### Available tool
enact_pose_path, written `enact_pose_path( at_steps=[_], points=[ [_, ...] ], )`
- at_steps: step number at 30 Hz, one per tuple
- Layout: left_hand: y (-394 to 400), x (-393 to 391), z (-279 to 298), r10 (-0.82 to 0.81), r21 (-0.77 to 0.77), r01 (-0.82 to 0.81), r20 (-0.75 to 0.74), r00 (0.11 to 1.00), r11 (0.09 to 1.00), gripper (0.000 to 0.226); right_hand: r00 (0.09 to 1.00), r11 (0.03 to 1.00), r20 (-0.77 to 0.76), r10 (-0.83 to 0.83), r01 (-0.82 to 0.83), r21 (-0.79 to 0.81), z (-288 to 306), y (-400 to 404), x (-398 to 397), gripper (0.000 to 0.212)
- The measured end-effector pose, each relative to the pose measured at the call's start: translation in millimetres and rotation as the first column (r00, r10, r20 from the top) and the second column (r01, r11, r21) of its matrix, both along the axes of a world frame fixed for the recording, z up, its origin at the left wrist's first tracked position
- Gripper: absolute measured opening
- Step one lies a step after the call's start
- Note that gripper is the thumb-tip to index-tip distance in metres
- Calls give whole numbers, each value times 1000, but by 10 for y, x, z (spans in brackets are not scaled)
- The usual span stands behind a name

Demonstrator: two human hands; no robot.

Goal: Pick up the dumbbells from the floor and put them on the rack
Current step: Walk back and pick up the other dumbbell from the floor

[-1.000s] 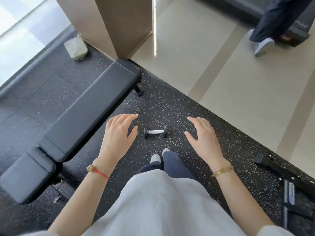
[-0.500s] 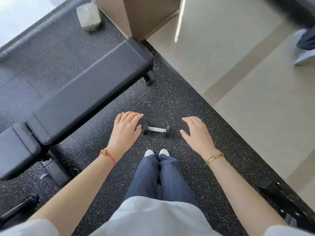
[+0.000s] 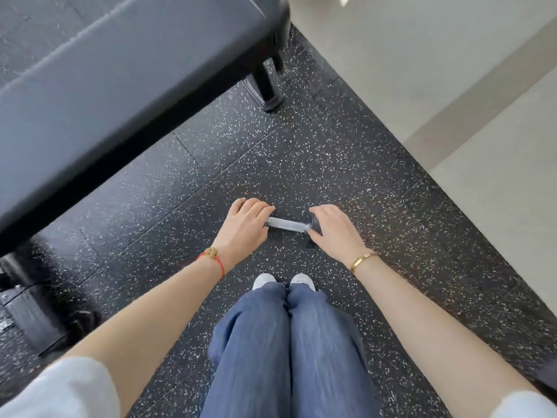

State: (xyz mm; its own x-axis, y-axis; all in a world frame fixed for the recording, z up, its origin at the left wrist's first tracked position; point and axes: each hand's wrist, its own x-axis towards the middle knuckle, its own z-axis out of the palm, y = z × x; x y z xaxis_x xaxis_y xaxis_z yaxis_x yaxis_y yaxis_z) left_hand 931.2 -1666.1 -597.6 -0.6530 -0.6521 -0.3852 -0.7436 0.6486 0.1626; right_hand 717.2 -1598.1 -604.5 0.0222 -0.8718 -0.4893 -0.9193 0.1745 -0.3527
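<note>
A small dumbbell (image 3: 287,224) with a silver handle and black heads lies crosswise on the speckled black rubber floor, just ahead of my white shoes. My left hand (image 3: 245,226) is cupped over its left head, hiding that head completely. My right hand (image 3: 333,230) wraps the right head, and only a dark sliver of that head shows by my thumb. Only the handle shows between the two hands. Whether the dumbbell has left the floor I cannot tell. No rack is in view.
A black padded bench (image 3: 120,86) fills the upper left, its leg (image 3: 268,89) planted on the mat beyond the dumbbell, its base frame (image 3: 33,312) at the lower left. Pale tiled floor (image 3: 452,86) borders the mat on the right.
I have bent much lower, so the floor looks closer. Both hands dropped from hovering either side of the dumbbell and closed over its two heads.
</note>
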Motion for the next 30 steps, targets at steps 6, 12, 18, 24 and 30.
enact_pose_path(
  at_steps=[6,12,18,24,30],
  points=[
    [-107,-82,-1462,-55,1,55,25,998,998,48,999,996,27,32,-34,77,-1413,-159,126,48],
    [-165,-150,-2388,-190,29,188,97,977,982,42,994,979,-21,111,-106,176,-2286,-302,313,42],
    [-200,-318,-2674,-240,43,236,174,955,971,20,980,951,-103,168,-133,279,-2617,-410,413,21],
    [-226,-426,-2734,-289,43,289,280,916,957,15,981,944,-114,158,-116,310,-2624,-450,423,18],
    [-131,-405,-2447,-285,50,282,278,917,958,12,981,948,-123,151,-109,298,-2285,-337,451,21]
  ],
)
